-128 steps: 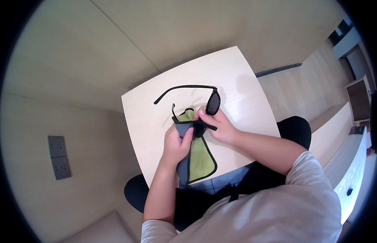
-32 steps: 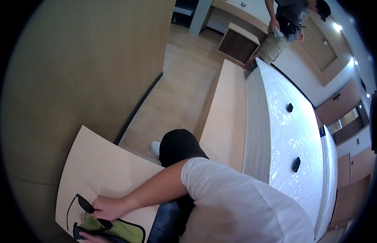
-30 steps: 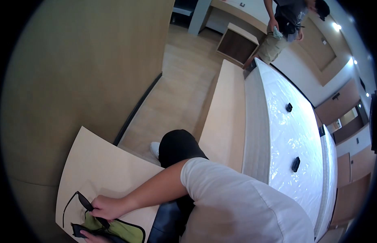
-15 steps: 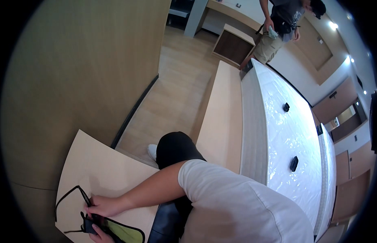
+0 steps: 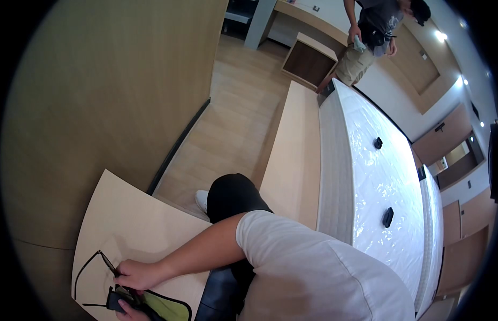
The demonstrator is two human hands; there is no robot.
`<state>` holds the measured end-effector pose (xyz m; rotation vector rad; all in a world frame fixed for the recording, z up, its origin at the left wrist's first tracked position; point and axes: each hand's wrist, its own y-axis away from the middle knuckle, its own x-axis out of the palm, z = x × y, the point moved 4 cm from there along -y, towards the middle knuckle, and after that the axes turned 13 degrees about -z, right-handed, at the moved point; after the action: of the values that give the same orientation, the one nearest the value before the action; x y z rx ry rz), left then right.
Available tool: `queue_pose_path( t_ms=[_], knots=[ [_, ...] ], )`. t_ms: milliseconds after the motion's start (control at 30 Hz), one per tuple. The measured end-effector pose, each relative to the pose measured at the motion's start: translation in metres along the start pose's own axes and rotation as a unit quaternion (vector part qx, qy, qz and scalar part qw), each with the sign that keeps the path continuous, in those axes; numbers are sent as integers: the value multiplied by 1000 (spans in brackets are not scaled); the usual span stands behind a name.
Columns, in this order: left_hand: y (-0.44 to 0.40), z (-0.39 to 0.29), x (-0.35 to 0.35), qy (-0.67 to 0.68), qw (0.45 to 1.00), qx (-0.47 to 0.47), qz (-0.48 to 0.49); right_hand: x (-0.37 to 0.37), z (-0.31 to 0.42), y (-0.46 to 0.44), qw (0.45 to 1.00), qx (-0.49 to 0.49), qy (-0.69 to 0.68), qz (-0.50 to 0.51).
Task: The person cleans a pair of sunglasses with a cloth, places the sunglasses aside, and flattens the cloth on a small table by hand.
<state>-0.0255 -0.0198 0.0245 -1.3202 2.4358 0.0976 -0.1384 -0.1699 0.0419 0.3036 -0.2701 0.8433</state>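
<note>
Black sunglasses (image 5: 109, 262) are held over the table at the lower left, one thin temple reaching out to the left. My right hand (image 5: 135, 274) is closed on their frame near a lens. Just below it, my left hand (image 5: 132, 312), partly cut off by the bottom edge of the view, grips a green and dark grey cloth (image 5: 169, 306) with black edging. The cloth lies bunched around the lower part of the sunglasses, and a second thin temple sticks out to the left there. The other lens is largely hidden by the cloth and fingers.
The pale wooden table (image 5: 136, 214) stands against a wood-panelled wall (image 5: 110, 96). Beyond my knee are a bed base (image 5: 294, 160) and a plastic-covered mattress (image 5: 366, 176) with two black objects on it. Another person (image 5: 374, 37) stands at the far end, holding a light cloth.
The view has swung right from the table to the room since the oldest frame. More recently, the sunglasses have tilted between my hands, and my left hand with the cloth has come nearer my right.
</note>
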Motion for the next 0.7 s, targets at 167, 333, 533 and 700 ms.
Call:
queue_pose_path(
  t_ms=[167, 333, 533, 700],
  knots=[
    [12, -57, -1, 39, 947, -141, -286, 5, -16, -3, 987, -107, 124, -3],
    [12, -59, -4, -34, 945, -100, -311, 4, -6, 3, 988, -67, 136, -8],
    [-3, -17, -22, -4, 935, 30, -354, 2, 9, 8, 987, -69, 147, -4],
    [0, -35, -19, -5, 947, 6, -322, 2, 12, 14, 989, -63, 135, 18]
  ],
)
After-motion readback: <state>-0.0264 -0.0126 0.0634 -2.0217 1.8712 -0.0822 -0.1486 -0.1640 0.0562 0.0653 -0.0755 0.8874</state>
